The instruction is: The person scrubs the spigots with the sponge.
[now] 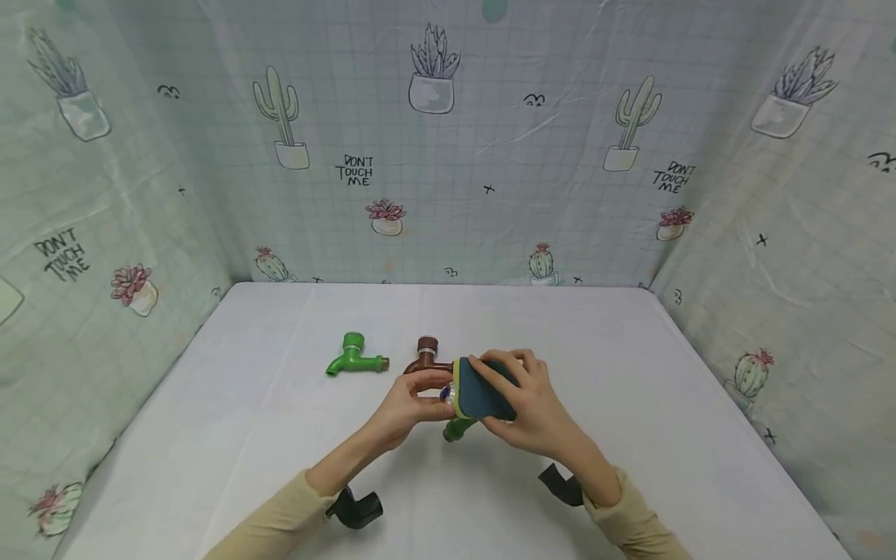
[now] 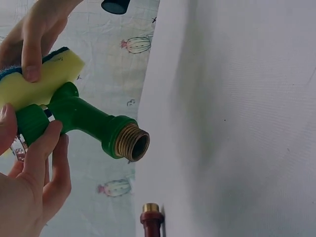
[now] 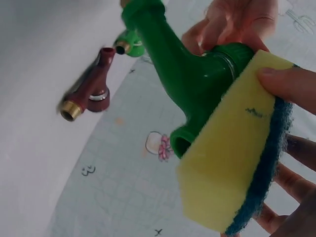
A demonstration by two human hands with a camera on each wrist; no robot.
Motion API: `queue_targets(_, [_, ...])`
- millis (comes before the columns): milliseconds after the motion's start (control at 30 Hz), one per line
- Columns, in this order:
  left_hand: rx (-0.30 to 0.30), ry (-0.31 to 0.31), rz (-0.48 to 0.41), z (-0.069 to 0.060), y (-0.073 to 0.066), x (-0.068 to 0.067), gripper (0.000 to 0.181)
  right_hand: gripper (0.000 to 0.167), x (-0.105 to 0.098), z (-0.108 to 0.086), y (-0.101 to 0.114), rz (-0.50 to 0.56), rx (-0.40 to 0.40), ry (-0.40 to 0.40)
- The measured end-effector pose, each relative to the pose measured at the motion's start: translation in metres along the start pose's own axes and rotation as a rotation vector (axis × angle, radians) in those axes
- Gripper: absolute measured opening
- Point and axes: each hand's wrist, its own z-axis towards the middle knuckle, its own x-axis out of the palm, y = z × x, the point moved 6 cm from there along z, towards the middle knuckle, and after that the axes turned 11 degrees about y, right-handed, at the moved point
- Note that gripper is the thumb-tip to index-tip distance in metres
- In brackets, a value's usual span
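Note:
My left hand (image 1: 406, 412) grips a green tap (image 2: 91, 116) by its ribbed cap, holding it above the table. The tap's threaded brass end (image 2: 132, 143) points away from the hand in the left wrist view. In my right hand (image 1: 535, 400) is a yellow sponge (image 3: 232, 148) with a dark blue scouring side (image 1: 484, 393). The thumb and fingers hold it by its sides. Its yellow face lies against the tap's body near the spout (image 3: 182, 143). From the head view, the sponge and hands hide most of the tap.
A second green tap (image 1: 355, 362) lies on the white table (image 1: 280, 435), left of centre. Beside it is a brown tap (image 1: 425, 359), partly hidden behind the left hand. Black curved pieces (image 1: 355, 509) show by both wrists. A patterned curtain (image 1: 490, 155) surrounds the table's back and sides.

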Motion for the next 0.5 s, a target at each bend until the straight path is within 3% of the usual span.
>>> queue_targets(333, [-0.015,-0.013,0.047,-0.006,-0.003,-0.006,0.050,0.077,0.000,-0.007,-0.012,-0.085,0.081,0.108])
queue_targets(500, [-0.011,-0.006,0.072,-0.004,-0.008,-0.007,0.048,0.078,-0.002,-0.009,-0.018,-0.122,0.081,0.109])
